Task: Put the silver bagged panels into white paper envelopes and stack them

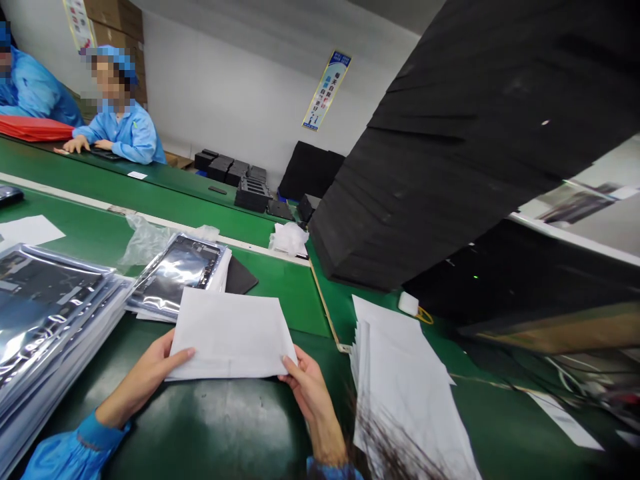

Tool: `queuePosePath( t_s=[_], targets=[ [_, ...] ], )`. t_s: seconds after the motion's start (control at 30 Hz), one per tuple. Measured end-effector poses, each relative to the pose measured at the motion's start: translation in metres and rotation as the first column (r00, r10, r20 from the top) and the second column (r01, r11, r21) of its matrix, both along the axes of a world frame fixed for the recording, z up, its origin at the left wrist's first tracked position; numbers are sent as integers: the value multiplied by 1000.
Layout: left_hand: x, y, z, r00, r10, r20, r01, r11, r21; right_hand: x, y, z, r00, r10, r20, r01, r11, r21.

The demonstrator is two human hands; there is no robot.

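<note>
Between my two hands is a white rectangular sheaf of paper [230,333], its long side toward me, above the green table. My left hand [155,367] grips its left edge, thumb on top and the other fingers mostly underneath. At the right edge my right hand [307,383] pinches it the same way. Just beyond the paper lies a small stack of dark flat panels in clear plastic sleeves [177,270]. A taller stack of such sleeved panels [45,313] rises to the left. White sheets [400,373] are piled to the right of my right hand.
A tall black covered block [400,167] leans over the table's right side. Crumpled clear plastic [145,240] and a white bundle [289,239] lie farther back. Across the green conveyor [250,230] sit two people in blue, one person [123,127] near black trays [250,193].
</note>
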State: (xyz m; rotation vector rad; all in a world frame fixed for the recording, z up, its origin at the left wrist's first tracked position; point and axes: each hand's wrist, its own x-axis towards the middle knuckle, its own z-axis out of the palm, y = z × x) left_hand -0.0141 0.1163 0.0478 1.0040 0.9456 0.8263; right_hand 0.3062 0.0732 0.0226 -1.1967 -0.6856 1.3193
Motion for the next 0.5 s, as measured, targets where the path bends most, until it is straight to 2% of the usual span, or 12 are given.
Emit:
queuePosePath(
  t_s=[0.1, 0.17, 0.23, 0.27, 0.4, 0.5],
  targets=[
    [3, -4, -3, 983, -181, 24, 182, 983, -35, 2, 2, 1, 989, -140, -41, 142, 989, 39],
    [7, -7, -5, 977, -204, 64, 207, 978, -32, 1, 2, 2, 964, -247, -98, 255, 963, 81],
    [14, -10, -7, 980, -168, 109, 170, 985, -11, -4, 0, 0, 941, -291, -173, 313, 943, 117],
    [17, -12, -8, 980, -153, 125, 155, 988, -4, -8, -1, -1, 942, -270, -201, 298, 947, 121],
    [29, -17, -9, 981, -147, 128, 147, 989, 11, -35, -7, -9, 972, -72, -224, 83, 996, 37],
    [34, -19, -12, 984, -145, 101, 145, 989, 9, -52, -6, -11, 976, -49, -211, 48, 999, -10]
  ],
)
